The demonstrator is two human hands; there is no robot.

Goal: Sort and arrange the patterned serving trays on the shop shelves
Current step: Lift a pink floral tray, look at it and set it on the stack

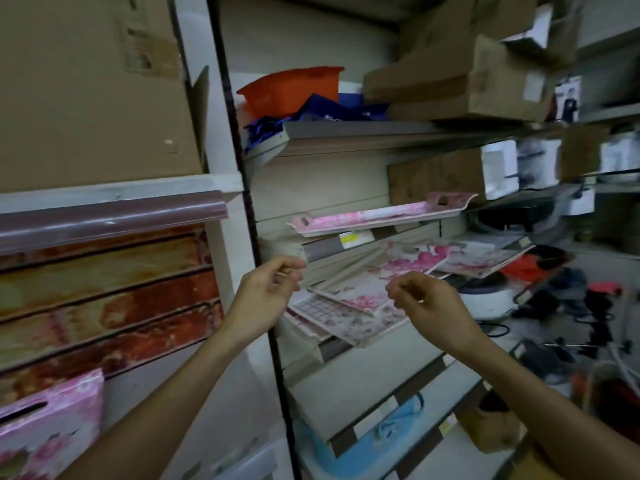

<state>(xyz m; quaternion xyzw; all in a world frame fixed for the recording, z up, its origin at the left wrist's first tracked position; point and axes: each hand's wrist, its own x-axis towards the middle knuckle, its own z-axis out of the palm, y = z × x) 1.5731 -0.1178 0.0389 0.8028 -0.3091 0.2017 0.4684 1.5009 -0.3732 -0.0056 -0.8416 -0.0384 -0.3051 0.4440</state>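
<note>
Between trays: left hand [268,292] and right hand [424,299] loosely curled, empty. Next, probably gripping the pink tray pile [349,303] just beyond.

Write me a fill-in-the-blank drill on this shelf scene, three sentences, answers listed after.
1. The long pink floral tray lies alone on the shelf directly ____ the pile of pink floral trays.
2. Neither the left hand nor the right hand holds a ____.
3. The folded bag on the shelf above the long tray is ____ in colour.

Missing words: above; tray; orange
</note>
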